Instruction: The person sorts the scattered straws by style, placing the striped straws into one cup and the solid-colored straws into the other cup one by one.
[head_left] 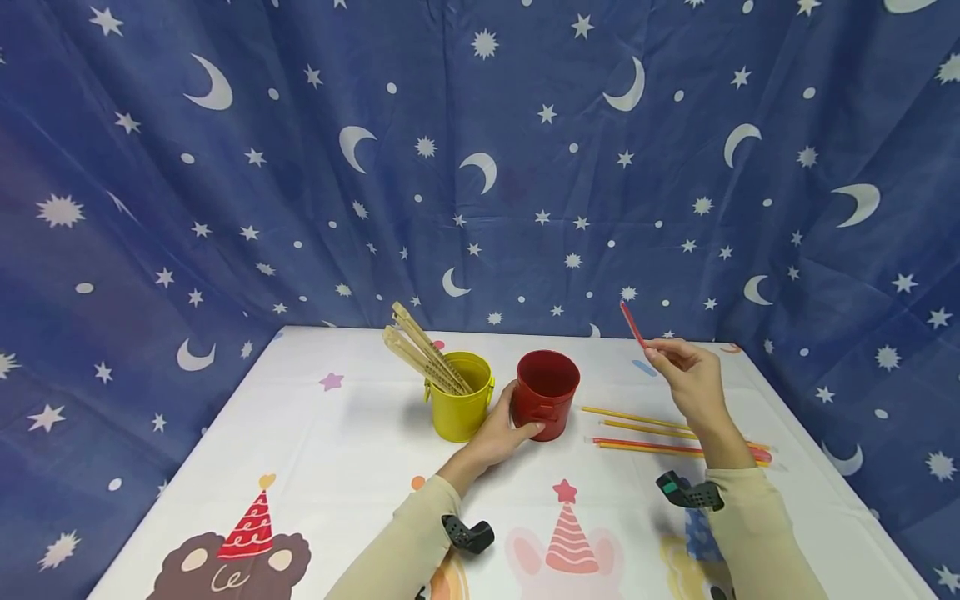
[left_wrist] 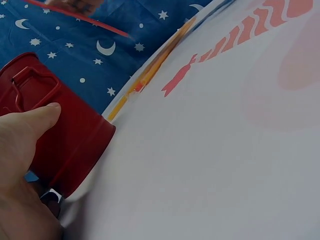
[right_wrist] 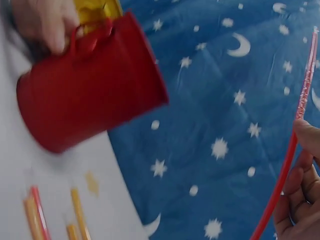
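Observation:
My left hand (head_left: 497, 431) grips the side of a small red metal bucket (head_left: 546, 404), its thumb near the folded handle. The bucket stands upright on the table, its opening facing up. Between thumb and fingers, my right hand (head_left: 692, 385) pinches a red straw (head_left: 632, 323), held up in the air to the right of the bucket. In the right wrist view the straw (right_wrist: 283, 182) is long, slightly bent and has a shiny clear wrapper. More straws, orange ones (head_left: 637, 416) and red ones (head_left: 645, 444), lie on the table below the right hand.
Just left of the red bucket stands a yellow bucket (head_left: 459, 415). Several tan wrapped sticks (head_left: 423, 350) with dark print lean out of its left side. A white printed cloth (head_left: 360, 442) covers the table, and a blue star-and-moon curtain (head_left: 480, 167) hangs behind it.

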